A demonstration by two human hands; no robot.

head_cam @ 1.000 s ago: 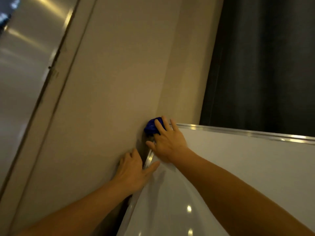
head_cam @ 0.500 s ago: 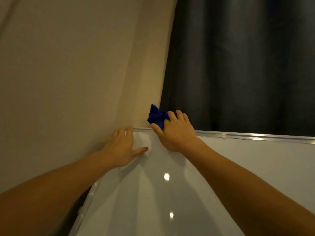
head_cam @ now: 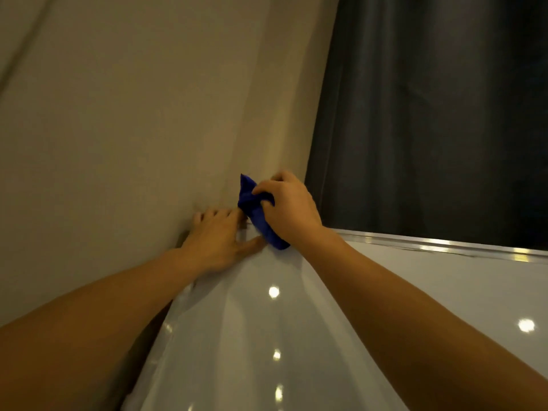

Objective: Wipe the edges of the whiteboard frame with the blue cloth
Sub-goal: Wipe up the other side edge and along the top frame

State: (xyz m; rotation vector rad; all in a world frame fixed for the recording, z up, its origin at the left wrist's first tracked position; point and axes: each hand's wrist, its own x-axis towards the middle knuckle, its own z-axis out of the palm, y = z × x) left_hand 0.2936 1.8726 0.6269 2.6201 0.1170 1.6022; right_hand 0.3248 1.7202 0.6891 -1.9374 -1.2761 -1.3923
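The blue cloth [head_cam: 254,213], a soft, crumpled wad of deep blue fabric, sits at the far left corner of the whiteboard frame [head_cam: 439,243], with one pointed fold sticking up against the wall and its lower end hanging onto the board's face. The right hand [head_cam: 289,207] grips it from the right, fingers and thumb curled tightly around the bunched fabric. Just left of the cloth, the left hand [head_cam: 215,241] holds the frame's corner: its fingers bend over the top edge and its thumb lies along the front, the tip touching the cloth. The frame is a thin, straight strip of shiny silver metal. The whiteboard surface [head_cam: 296,336] is smooth and glossy, dotted with round light reflections. Behind stand a matte beige wall [head_cam: 133,129] at left and a dark pleated curtain [head_cam: 430,114] at right.
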